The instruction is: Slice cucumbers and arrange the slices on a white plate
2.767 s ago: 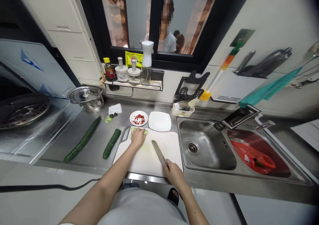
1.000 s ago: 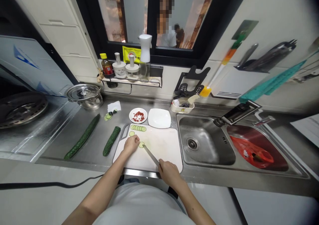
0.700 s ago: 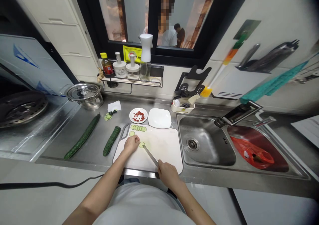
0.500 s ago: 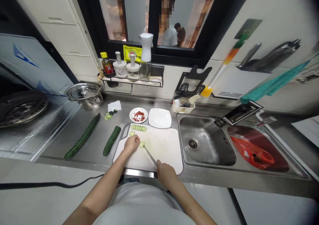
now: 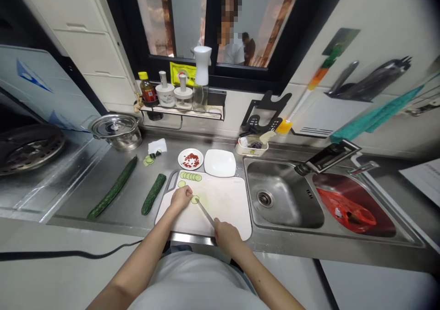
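Pale-green cucumber slice (image 5: 194,200) at the knife (image 5: 206,213) tip

It lies on the white board (image 5: 227,200), just beside the curled left hand (image 5: 181,199), whose grip is too small to tell. The right hand (image 5: 227,237) clasps the knife. Beyond lies a slice row (image 5: 190,176).

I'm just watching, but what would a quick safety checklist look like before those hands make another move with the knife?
1. Knife gripped in the right hand: ok, fingers closed around the handle.
2. Left hand well away from the blade: not ok, I'd say; its fingertips are close to the tip.
3. Slice by the knife tip held by the left fingers: cannot tell.
4. Chopping board secure against slipping: cannot tell.
5. Row of slices away from the blade: ok, near the board's far edge.
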The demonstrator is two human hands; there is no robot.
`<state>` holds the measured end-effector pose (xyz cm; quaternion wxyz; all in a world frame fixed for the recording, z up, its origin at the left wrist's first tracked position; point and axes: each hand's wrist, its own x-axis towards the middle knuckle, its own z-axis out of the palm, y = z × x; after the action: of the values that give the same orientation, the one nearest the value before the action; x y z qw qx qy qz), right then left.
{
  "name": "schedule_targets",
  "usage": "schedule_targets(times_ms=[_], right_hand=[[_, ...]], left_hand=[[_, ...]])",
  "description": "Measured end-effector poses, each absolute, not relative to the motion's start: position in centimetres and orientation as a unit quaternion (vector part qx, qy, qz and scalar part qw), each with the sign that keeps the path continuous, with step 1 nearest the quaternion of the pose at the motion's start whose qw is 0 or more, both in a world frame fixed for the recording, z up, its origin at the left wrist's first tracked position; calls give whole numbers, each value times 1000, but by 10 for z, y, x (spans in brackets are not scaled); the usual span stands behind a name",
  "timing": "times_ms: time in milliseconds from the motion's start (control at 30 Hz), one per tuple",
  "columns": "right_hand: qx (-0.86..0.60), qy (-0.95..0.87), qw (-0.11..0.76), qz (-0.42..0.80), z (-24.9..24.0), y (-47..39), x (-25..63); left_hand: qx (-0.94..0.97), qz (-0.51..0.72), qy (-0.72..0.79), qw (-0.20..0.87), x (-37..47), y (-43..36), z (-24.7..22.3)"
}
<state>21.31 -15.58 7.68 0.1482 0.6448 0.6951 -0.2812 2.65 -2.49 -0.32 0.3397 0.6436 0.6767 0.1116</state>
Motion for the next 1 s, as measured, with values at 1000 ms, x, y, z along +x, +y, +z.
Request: schedule_targets(times_ms=[1000], right_hand=[[643,693,158,-285,85,-154,208]], left_hand=[[647,107,677,335,26,-25,-1]])
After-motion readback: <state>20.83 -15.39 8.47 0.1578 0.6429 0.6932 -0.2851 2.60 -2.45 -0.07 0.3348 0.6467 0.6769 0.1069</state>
